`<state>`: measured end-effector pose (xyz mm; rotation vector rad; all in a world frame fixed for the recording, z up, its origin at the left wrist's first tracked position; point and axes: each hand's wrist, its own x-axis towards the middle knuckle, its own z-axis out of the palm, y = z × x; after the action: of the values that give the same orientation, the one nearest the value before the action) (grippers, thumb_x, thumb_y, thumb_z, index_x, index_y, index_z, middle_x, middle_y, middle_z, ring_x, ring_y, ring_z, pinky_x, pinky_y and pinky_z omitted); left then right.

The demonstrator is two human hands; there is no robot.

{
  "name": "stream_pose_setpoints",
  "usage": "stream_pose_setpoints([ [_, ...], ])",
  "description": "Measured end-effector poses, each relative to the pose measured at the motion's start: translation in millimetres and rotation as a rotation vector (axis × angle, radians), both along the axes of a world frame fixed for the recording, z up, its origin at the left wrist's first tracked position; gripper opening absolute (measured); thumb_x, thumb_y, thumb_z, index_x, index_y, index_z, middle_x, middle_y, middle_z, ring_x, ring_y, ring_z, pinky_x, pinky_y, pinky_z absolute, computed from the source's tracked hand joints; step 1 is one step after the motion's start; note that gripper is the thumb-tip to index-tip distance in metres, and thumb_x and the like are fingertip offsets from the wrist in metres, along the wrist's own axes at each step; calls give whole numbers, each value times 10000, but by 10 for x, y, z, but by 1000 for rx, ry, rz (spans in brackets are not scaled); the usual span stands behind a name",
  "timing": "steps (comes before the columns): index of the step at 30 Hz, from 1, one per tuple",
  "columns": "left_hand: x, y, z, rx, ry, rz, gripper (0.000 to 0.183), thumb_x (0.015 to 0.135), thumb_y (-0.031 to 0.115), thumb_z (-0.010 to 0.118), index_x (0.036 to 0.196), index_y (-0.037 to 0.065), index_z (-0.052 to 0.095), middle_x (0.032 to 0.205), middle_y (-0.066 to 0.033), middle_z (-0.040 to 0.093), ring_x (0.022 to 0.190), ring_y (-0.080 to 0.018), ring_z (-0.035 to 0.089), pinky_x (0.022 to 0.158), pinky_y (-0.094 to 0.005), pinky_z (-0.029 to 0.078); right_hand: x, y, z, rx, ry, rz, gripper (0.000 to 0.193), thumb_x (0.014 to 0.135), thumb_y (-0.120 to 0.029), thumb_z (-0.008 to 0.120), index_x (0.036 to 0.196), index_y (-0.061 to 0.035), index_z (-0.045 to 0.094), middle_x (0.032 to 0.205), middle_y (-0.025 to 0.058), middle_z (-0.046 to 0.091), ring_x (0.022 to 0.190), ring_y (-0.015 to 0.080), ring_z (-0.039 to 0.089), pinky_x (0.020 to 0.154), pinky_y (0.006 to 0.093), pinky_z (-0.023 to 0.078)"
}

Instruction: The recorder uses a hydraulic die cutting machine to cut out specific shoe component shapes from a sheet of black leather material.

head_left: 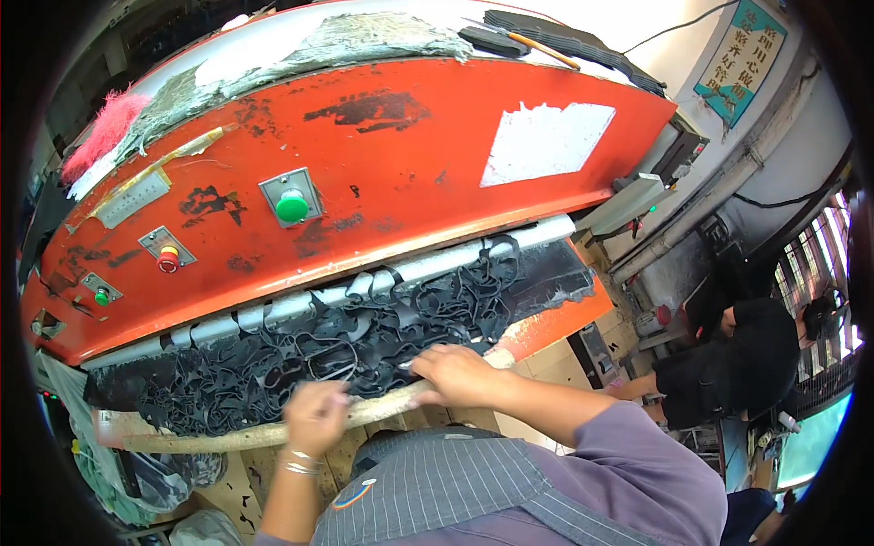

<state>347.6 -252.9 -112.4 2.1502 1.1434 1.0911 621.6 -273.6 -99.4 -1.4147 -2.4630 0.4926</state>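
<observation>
A tangled heap of thin black strips, rubber- or leather-like, covers most of the long bed of an orange machine. My left hand is at the bed's pale front edge, its fingers curled and somewhat blurred; whatever they hold is too small to name. To its right, my right hand reaches over the same edge against the strips. Its fingers are bent toward the thumb, and what lies between them is hidden. A thin, shiny curved piece shows among the strips between my hands.
On the machine's front are a large green button, a red knob and a small green button. Black sheets and a brush-like tool lie on top. A person in black bends at the right.
</observation>
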Motion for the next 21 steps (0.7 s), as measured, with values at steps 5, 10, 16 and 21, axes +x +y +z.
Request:
stream_pose_setpoints([
  [5, 864, -372, -227, 28, 357, -33, 281, 799, 284, 668, 966, 60, 687, 927, -99, 651, 880, -275, 607, 757, -367, 503, 185, -440, -355, 113, -121, -188, 475, 632, -249, 776, 1021, -50, 591, 988, 109, 587, 978, 292, 557, 836, 387, 453],
  [10, 1010, -298, -231, -19, 326, 55, 254, 773, 299, 680, 869, 65, 692, 811, -95, 607, 820, -292, 578, 705, -392, 485, 298, -329, -413, 225, -68, -203, 418, 587, -175, 778, 938, -64, 581, 902, 92, 553, 903, 280, 544, 773, 401, 451],
  [16, 961, 31, 121, -291, 434, -168, 251, 781, 264, 696, 873, 31, 700, 853, -130, 666, 825, -312, 618, 756, -380, 495, 681, 67, -145, -149, 48, -11, 460, 673, -254, 759, 1049, -34, 610, 974, 134, 614, 937, 317, 586, 817, 409, 474],
  [21, 1633, 1287, 438, -246, 125, -250, 420, 843, 82, 565, 1258, 26, 545, 1099, -168, 654, 1004, -356, 614, 900, -384, 469, 1281, 1444, 299, 100, 111, -232, 532, 752, -270, 745, 1208, -67, 560, 1202, 162, 575, 1122, 343, 532, 941, 418, 457],
])
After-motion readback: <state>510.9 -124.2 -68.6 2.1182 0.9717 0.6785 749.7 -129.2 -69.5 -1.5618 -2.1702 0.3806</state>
